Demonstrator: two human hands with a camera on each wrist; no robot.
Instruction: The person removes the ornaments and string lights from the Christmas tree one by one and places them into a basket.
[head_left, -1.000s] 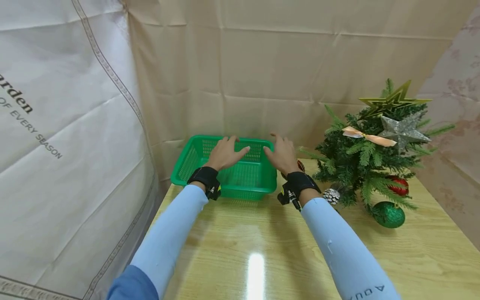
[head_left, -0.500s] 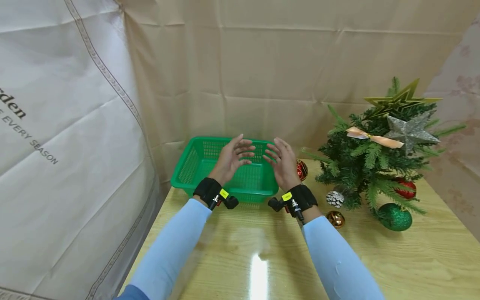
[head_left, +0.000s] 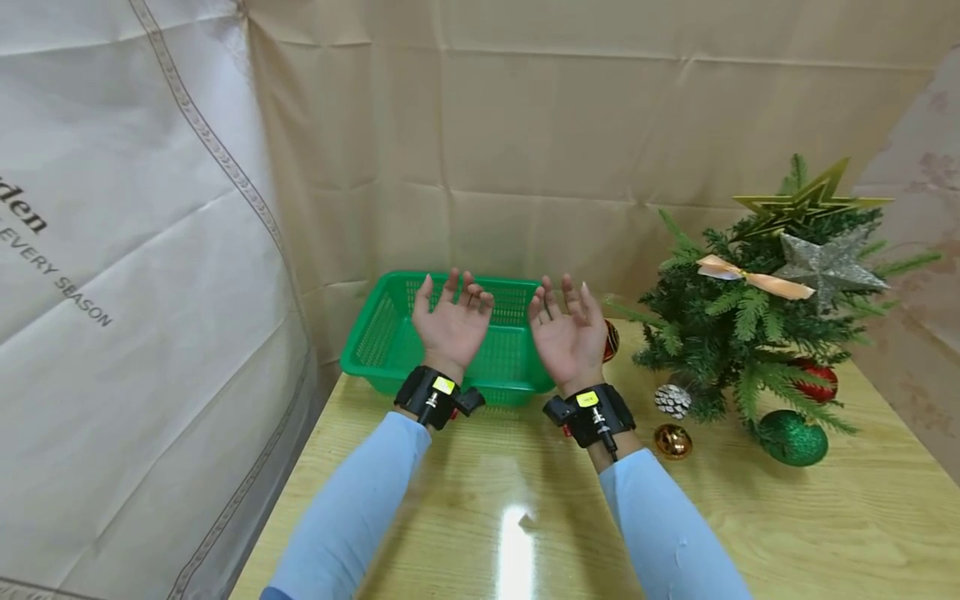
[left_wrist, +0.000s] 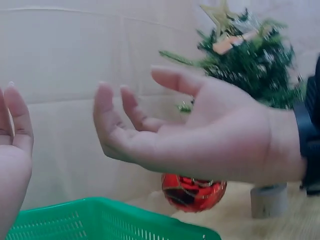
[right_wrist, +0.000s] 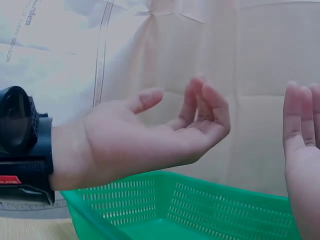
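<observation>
On my head feed, both bare hands are turned palm up over the rectangular green plastic basket with slotted walls [head_left: 375, 342], which stands on the pale wood-grain worktop [head_left: 465, 517] against the creased beige cloth [head_left: 525, 150]. The left hand [head_left: 452, 325] has its fingers slightly apart and loosely bent, gripping nothing; the right wrist view gives me its thumb standing clear of the other fingers, which curl upward and sit close together. The right hand [head_left: 568, 337], by the basket's right end, is much the same: palm bare, fingers softly bent with gaps between them, nothing pinched. In the left wrist view I see those fingers above the basket's rim. The two hands are near each other but apart. From here I can't tell whether the left hand brushes the basket.

Just beyond the right hand I have a shiny red ball with dark and gold bands [head_left: 611, 342], partly hidden. Further right are a white-tipped pine cone [head_left: 672, 401], a small glossy gold ball [head_left: 673, 442] and a glittery green ball [head_left: 792, 437], near a small artificial green fir tree [head_left: 720, 333].
</observation>
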